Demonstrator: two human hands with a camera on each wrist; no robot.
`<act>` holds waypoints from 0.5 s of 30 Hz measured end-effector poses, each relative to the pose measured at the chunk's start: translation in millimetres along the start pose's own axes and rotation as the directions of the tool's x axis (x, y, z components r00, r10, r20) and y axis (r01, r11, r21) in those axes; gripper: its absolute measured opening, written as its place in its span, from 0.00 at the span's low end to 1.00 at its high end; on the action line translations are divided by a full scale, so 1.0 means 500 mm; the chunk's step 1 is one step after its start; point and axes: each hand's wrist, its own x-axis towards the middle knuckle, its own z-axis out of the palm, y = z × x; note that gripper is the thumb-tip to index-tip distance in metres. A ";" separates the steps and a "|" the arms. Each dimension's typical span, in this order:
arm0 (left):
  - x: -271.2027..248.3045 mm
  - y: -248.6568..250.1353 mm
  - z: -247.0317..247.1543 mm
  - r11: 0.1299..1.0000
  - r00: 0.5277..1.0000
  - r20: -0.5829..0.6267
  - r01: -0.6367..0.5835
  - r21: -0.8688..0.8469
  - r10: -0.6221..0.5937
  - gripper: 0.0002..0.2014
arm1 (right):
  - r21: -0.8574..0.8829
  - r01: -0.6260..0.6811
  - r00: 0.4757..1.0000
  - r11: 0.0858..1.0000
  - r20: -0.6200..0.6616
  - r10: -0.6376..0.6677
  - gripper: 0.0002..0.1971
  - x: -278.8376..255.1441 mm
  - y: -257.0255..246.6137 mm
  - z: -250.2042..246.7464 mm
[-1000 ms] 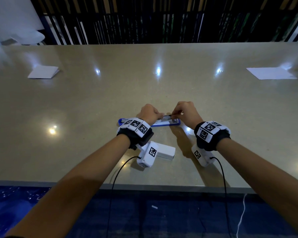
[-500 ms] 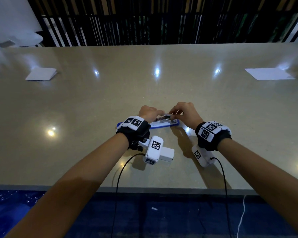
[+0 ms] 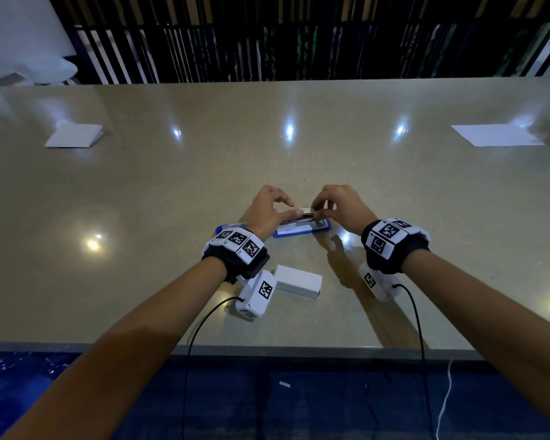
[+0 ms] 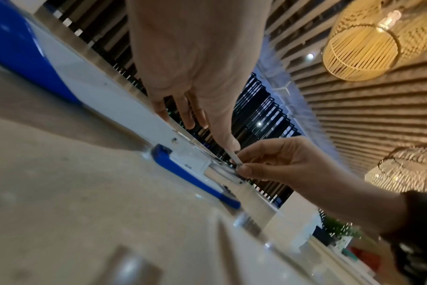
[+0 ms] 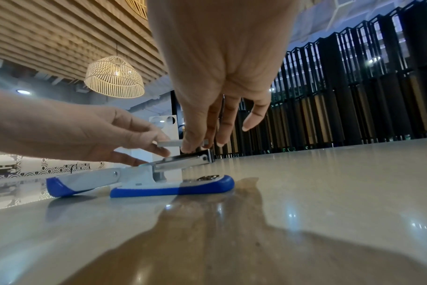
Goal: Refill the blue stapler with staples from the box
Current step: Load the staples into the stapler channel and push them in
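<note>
The blue and white stapler (image 3: 302, 229) lies opened flat on the table, its lid (image 5: 85, 183) folded out to the left and its metal magazine (image 5: 183, 161) raised over the base (image 5: 173, 188). A short silver staple strip (image 5: 170, 143) hovers just above the magazine. My left hand (image 3: 294, 211) pinches its left end, and my right hand (image 3: 318, 212) pinches its right end with thumb and forefinger, the other fingers spread. In the left wrist view the strip (image 4: 234, 157) slants down from my left thumb (image 4: 227, 138) toward the magazine. The white staple box (image 3: 297, 281) lies nearer me.
A folded white paper (image 3: 73, 135) lies far left and a flat sheet (image 3: 496, 134) far right on the beige table (image 3: 140, 201). The table's front edge (image 3: 267, 350) runs below my forearms. Cables hang from both wrist cameras.
My left hand's fingers have uncurled and spread over the stapler. The strip stays pinched between both hands above the magazine. The stapler and the box have not moved.
</note>
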 end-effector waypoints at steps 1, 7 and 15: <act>-0.001 -0.007 -0.003 1.000 0.999 0.038 -0.015 0.025 0.014 0.16 | -0.024 0.001 1.000 1.000 0.021 -0.001 0.05 0.001 -0.003 -0.001; -0.009 -0.033 -0.011 0.982 0.978 0.200 -0.098 0.161 0.065 0.16 | -0.105 -0.014 0.999 0.994 0.040 0.018 0.06 0.003 -0.015 -0.006; -0.010 -0.038 -0.008 0.974 0.980 0.184 -0.116 0.196 0.079 0.13 | -0.156 -0.042 0.997 0.987 0.056 0.052 0.07 0.009 -0.030 -0.013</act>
